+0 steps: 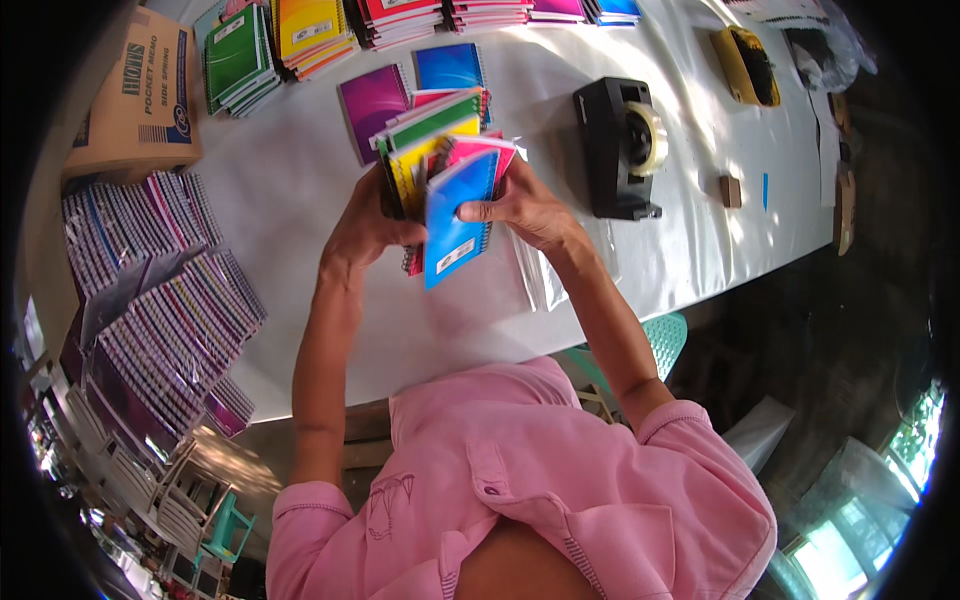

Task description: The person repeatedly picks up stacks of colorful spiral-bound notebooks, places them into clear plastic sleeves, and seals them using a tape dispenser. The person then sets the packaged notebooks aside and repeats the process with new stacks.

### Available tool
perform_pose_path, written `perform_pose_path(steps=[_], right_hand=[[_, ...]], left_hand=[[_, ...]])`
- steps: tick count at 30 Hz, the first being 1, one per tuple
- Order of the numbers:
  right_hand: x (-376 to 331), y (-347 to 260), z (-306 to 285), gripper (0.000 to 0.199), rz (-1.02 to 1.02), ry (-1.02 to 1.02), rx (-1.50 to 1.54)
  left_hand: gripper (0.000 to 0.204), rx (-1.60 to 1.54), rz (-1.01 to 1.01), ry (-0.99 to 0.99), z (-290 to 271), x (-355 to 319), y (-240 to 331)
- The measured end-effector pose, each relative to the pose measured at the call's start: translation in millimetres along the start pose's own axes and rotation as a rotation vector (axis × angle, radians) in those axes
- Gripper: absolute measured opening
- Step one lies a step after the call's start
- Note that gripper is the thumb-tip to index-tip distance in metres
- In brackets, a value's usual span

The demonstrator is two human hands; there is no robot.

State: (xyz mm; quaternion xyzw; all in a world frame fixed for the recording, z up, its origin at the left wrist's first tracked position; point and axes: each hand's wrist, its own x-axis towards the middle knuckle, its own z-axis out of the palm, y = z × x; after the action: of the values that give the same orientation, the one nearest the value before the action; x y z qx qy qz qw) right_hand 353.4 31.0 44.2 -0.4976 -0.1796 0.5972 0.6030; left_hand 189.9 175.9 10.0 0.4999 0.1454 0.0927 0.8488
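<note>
Our left hand (362,228) and right hand (528,208) clamp fanned notebooks (458,225); a tape dispenser (603,150) sits right, and bundled notebooks (175,320) crowd the counter's (275,190) left edge!

The left arm (327,360) and right arm (608,315) slant from the lower half toward upper centre. The left hand (362,228) grips, left thumb (406,233) pointing right; opposite, the right hand (530,210) grips, right thumb (482,211) pointing left.

White table (330,262) held purple notebook (370,108) at eleven o'clock, blue notebook (447,65) near twelve — tape dispenser (605,150), yellow container (735,62) past one.
</note>
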Motion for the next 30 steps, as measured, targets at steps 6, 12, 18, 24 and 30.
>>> perform_pose_path(steps=[6, 12, 18, 24, 30], right_hand=[[-30.0, 46.6, 21.3, 0.085, -0.279, 0.096, -0.132], [-23.8, 100.0, 17.9, 0.1, -0.509, -0.051, -0.544], [-22.4, 114.8, 10.3, 0.102, -0.51, -0.059, -0.687], [-24.3, 113.3, 18.9, 0.11, -0.474, 0.026, -0.618], [-22.7, 96.1, 4.6, 0.097, -0.419, 0.011, -0.595]], left_hand=[[0.126, 0.547, 0.249, 0.035, 10.8, -69.4, 20.4], [0.139, 0.413, 0.243, 0.153, -9.4, -85.1, -50.8], [0.128, 0.216, 0.296, 0.179, 9.4, -77.2, -65.6], [0.116, 0.086, 0.325, 0.202, 13.4, -74.8, -74.9], [0.088, 0.116, 0.317, 0.343, 33.5, -81.2, -74.7]])
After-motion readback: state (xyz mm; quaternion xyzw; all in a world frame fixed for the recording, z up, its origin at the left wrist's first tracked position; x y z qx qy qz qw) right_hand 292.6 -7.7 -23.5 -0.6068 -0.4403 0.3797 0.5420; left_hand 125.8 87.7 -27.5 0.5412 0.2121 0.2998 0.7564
